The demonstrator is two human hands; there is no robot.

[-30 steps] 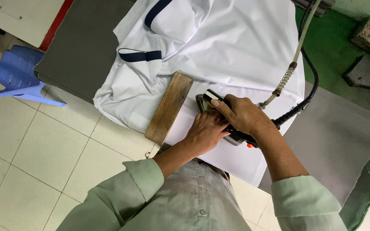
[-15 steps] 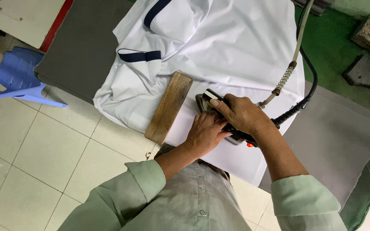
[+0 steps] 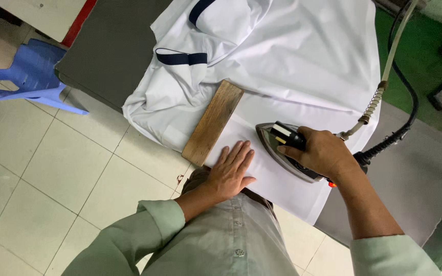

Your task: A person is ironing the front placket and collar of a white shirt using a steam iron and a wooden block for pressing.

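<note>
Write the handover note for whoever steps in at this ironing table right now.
Left hand: flat, palm down on the white garment, beside the wooden block.
Right hand: gripping the black handle of the steam iron, soleplate down on the fabric.
Done: the strip near the front edge lies smooth.
Left: the bunched part with navy trim looks unpressed.

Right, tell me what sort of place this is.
Probably a garment pressing station in a workshop or laundry: a steam iron fed by a hose, a white garment on a grey padded table, and a wooden block.
</note>
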